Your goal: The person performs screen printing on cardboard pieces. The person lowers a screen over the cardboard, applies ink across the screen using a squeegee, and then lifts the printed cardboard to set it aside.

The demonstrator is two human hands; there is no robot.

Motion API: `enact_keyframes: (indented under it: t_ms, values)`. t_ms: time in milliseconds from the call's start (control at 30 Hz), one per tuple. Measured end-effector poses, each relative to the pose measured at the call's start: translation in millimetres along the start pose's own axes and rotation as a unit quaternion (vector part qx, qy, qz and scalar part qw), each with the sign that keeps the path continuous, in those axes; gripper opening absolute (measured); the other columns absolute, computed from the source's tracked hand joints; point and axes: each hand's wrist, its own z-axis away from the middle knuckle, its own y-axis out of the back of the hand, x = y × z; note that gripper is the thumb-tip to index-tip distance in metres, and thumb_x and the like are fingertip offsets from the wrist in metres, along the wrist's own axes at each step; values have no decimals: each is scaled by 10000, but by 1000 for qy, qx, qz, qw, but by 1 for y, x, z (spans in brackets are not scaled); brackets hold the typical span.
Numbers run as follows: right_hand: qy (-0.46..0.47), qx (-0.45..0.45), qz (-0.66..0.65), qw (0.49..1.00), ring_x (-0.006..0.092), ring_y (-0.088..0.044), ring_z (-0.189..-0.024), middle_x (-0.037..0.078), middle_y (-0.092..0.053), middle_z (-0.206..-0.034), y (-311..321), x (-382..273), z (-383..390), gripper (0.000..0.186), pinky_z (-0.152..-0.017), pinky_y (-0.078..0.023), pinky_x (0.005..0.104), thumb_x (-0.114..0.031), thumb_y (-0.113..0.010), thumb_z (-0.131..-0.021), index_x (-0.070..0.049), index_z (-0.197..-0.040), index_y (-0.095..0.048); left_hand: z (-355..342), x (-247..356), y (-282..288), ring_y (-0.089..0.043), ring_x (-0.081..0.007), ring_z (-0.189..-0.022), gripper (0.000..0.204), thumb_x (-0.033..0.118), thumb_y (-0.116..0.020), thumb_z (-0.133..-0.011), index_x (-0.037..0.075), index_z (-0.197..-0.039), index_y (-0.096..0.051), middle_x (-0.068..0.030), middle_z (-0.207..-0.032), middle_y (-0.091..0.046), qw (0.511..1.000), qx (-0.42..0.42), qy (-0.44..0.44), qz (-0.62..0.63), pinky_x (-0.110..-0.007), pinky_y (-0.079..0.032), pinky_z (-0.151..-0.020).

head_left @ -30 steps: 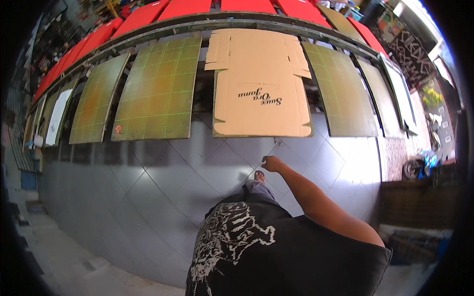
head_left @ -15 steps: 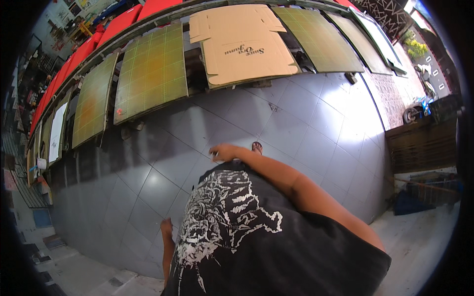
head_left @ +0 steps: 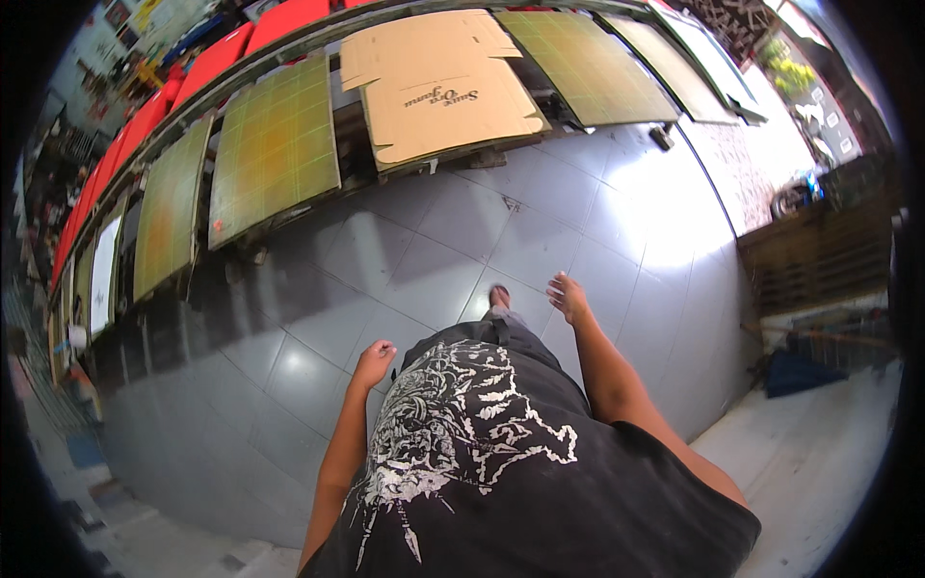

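Note:
My left hand (head_left: 375, 363) hangs beside the left side of my black shirt, over the grey tile floor. Its fingers are curled in, and nothing shows in them. Out to the right of my waist is my right hand (head_left: 568, 298), its fingers apart and holding nothing. Neither hand touches any board. Ahead of them, a flattened cardboard box (head_left: 448, 116) with dark print lies on a long rack, its outline notched with flaps. To its left lies a greenish-brown board (head_left: 275, 149) with yellow-green grid lines, and a similar board (head_left: 588, 67) lies to its right.
More boards, such as a narrower greenish one (head_left: 173, 212), follow the curve of the rack. Red panels (head_left: 207, 63) line its far side. My foot (head_left: 498, 297) is on the tiles (head_left: 405, 260). A brown slatted wooden panel (head_left: 819, 250) stands at the right, near a motorcycle (head_left: 795, 199).
My right hand has swung from in front of my waist out to the right. My left hand has come forward and up. The rack and boards have shifted slightly left in view.

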Motion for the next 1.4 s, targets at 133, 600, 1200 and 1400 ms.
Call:
enact_keyframes:
  t_ms: [133,600,1200,1400]
  values:
    - [121,81,-112,983,288,-518,-1167,124,-479,-1346,-12,-57,-17,583,-928,-430,420,-447,-488,-940,-38,-1350,-422,55,-41,-38,-643,-284,-956,364,299,-624,-874,-8,-1070,-610,-168,-1034,-665,996,50,75,30,-351,-498,-824]
    - [416,-25,-135,899,273,-276,-1383,139,-205,-1522,-132,-265,0,601,-1082,-294,414,-374,-364,-1008,-38,-1476,-193,342,-55,-342,-573,-261,-589,352,353,-537,-885,22,-781,-588,-134,-666,-580,894,107,412,140,-423,-468,-571]
    - [122,-517,703,473,372,-569,-1095,215,-614,-1166,-153,133,89,564,-936,-443,432,-492,-546,-856,-1,-1117,-640,250,-157,-126,-628,-352,-869,222,184,-539,-889,-3,-950,-642,-176,-1053,-643,919,277,201,195,-427,-497,-787]
    - [209,-328,713,583,391,-580,-1040,223,-629,-1095,-155,165,68,509,-906,-455,454,-483,-557,-844,-19,-1018,-670,326,-211,-51,-626,-361,-903,326,292,-594,-872,14,-1033,-652,-191,-1061,-650,968,158,183,74,-435,-496,-791]
